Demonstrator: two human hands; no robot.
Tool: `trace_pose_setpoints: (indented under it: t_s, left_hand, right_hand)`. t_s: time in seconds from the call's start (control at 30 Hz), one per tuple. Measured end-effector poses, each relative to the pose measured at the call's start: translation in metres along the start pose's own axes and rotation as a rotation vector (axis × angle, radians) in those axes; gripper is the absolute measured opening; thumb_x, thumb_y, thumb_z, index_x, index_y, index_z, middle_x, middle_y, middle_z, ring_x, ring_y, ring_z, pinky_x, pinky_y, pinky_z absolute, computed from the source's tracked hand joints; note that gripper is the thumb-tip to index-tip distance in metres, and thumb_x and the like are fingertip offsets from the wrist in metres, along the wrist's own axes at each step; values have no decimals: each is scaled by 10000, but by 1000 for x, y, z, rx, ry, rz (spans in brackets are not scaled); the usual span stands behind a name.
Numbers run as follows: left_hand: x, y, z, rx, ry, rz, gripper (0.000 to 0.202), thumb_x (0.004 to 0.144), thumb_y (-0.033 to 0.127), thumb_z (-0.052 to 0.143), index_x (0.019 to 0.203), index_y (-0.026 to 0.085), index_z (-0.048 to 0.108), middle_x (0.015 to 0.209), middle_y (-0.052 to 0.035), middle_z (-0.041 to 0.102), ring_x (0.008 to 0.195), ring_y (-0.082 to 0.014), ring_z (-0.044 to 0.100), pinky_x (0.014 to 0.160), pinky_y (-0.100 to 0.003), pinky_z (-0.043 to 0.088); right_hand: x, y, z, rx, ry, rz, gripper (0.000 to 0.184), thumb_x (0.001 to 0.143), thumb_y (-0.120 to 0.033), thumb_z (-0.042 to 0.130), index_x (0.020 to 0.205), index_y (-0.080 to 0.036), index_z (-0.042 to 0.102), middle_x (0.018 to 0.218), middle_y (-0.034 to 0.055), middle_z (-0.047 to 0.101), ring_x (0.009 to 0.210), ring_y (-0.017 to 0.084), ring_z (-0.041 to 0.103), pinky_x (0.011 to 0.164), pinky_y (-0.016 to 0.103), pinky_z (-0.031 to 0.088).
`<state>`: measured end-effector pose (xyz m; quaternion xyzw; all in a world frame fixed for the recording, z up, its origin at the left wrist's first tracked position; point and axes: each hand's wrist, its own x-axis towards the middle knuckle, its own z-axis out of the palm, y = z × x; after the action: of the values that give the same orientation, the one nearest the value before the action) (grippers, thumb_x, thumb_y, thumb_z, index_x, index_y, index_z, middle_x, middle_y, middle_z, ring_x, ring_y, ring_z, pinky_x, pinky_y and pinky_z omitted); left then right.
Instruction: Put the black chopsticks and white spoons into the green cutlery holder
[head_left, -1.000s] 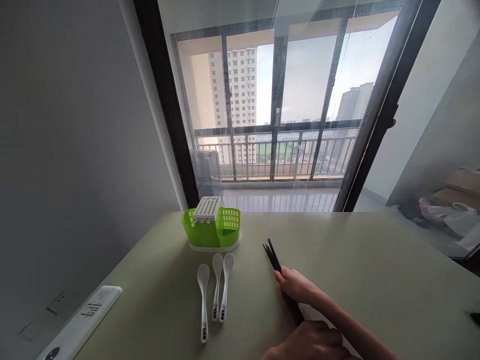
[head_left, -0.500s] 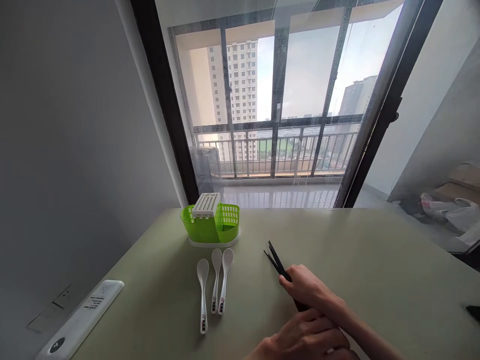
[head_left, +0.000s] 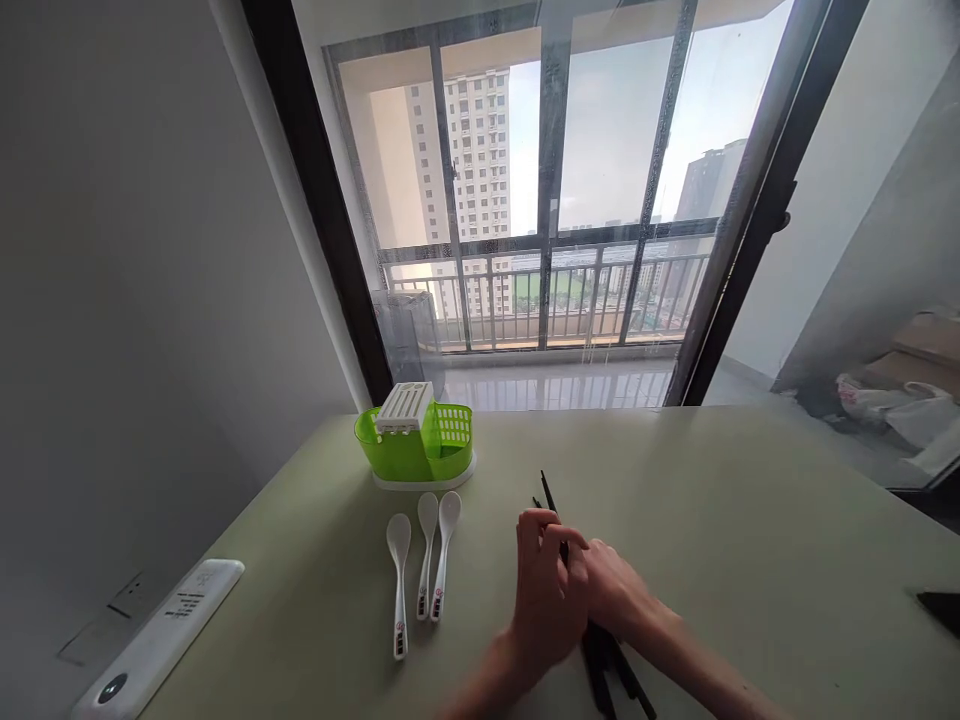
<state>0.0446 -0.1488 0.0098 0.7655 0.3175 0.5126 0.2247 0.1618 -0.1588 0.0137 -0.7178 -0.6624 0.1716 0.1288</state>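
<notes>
Right now, both hands are together over the black chopsticks [head_left: 598,672], out toward the near side of the pale green table [head_left: 750,520]. The right hand [head_left: 616,588] is wrapped around the bundle, forearm running in from the lower right. And across it comes the left hand [head_left: 551,590] — knuckles up, fingers bent over the sticks close to the right thumb; whether those fingers grip or only rest there, I can't tell. Thin tips poke out beyond the hands, pointing toward the window [head_left: 555,200], while the thicker ends fan slightly apart below the wrists.

Over to the left of the hands, three white spoons lie bowls-away, handles toward the person: the left spoon [head_left: 399,580] sits a little apart and nearer, while the middle spoon [head_left: 425,560] and the right spoon [head_left: 445,560] lie just beside each other. Behind them stands the bright green basket [head_left: 401,457], upright on its white base [head_left: 427,485], a slotted white top [head_left: 405,405] bridging its middle — one open compartment shows on either side. Far left, a long white bar [head_left: 161,640] with a dark round spot lies along the table's edge.
</notes>
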Motion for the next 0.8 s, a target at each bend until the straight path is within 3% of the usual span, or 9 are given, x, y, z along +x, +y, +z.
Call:
trace_pose_setpoints:
  t_s: [0.13,0.23,0.33,0.5,0.63,0.8]
  left_hand:
    - [22,-26,-10,-1,163,-239,249,993,262,375,899,211,600,992,-63,542,974,-223,567,907,-398,476]
    - [30,-44,-16,-50,241,-406,260,978,319,404,884,205,619,950,-66,594,931,-227,589,893,-387,475]
    - [32,-54,-19,-116,243,-546,289,975,382,445,907,192,653,912,-67,640,884,-218,610,848,-354,488]
    - [31,-59,-19,-125,194,-586,341,973,423,457,932,170,682,844,-57,650,738,-188,588,742,-325,488]
    - [31,-58,-19,-121,178,-587,319,959,400,477,914,176,700,835,-57,662,757,-191,600,757,-322,495]
    - [30,-52,-21,-77,151,-549,301,945,392,489,902,192,711,835,-50,673,789,-201,620,785,-327,501]
  right_hand:
    - [-9,-12,3,-63,-30,45,205,1009,-231,469,1021,-134,649,939,162,753,892,285,732,623,292,381]
    - [-16,-19,0,-76,-49,51,211,1026,-218,452,1089,-121,629,991,176,755,961,304,735,667,300,419]
    - [-19,-22,-4,-69,-67,53,217,1026,-217,454,1120,-122,625,1021,174,760,968,300,738,684,302,439]
    - [-25,-24,-6,-47,-62,49,230,1023,-225,468,1152,-123,629,1064,184,754,997,302,732,712,311,458]
    - [-33,-15,-1,-41,-71,82,240,1038,-311,474,1110,-139,626,1009,187,756,948,330,742,647,319,435]
    - [-44,21,13,154,-3,22,289,1021,-459,455,888,-223,556,724,61,719,740,267,714,619,303,400]
